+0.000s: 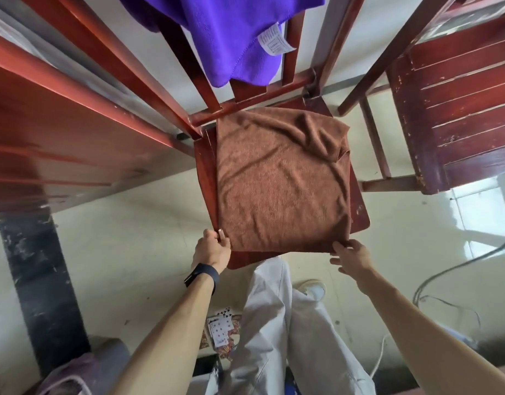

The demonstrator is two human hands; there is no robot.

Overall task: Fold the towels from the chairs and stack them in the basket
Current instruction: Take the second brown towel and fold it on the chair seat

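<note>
A brown terry towel (279,181) is spread flat on the seat of a red-brown wooden chair (359,212), and most of the seat is covered by it. Its outline is nearly square. The slightly longer axis is laid from the near seat edge toward the chair back, and creases are gathered at the far right corner. The near left corner is pinched by the left hand (212,248) (a black wristband (202,273) is worn on that wrist), and the near right corner is grasped by the right hand (349,259). A purple towel (231,32) is draped over the chair back. A white care label (275,41) is sewn to its edge, its print too small to be read.
</note>
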